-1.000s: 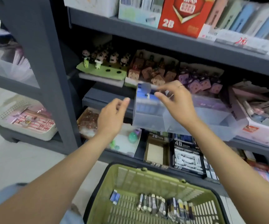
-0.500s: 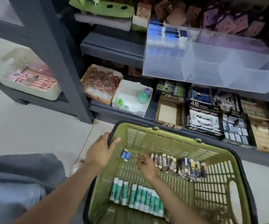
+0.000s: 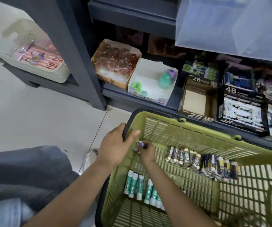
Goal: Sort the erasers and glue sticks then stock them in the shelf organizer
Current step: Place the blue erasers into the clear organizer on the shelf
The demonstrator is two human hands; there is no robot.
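A green plastic basket [image 3: 189,126] stands on the floor in front of the shelves. My left hand [image 3: 114,145] grips its near-left rim. My right hand [image 3: 146,153] is down inside the basket and pinches a small blue eraser [image 3: 140,145]. A row of dark-sleeved erasers [image 3: 202,161] lies across the basket's middle. Several green-and-white glue sticks [image 3: 138,184] lie side by side near its front, partly hidden by my right forearm. The clear shelf organizer [image 3: 230,25] sits on the shelf above, at the top right.
The lowest shelf holds an orange box [image 3: 115,63], a white box with small toys [image 3: 151,82], an open 2B carton [image 3: 197,99] and 4B cartons [image 3: 241,110]. A white tray [image 3: 25,51] sits left of the dark shelf post [image 3: 76,51]. My knee [image 3: 25,169] is at lower left.
My view dropped from the organizer to the basket. Both hands came down: the left took the basket rim, the right reached in and closed on the blue eraser.
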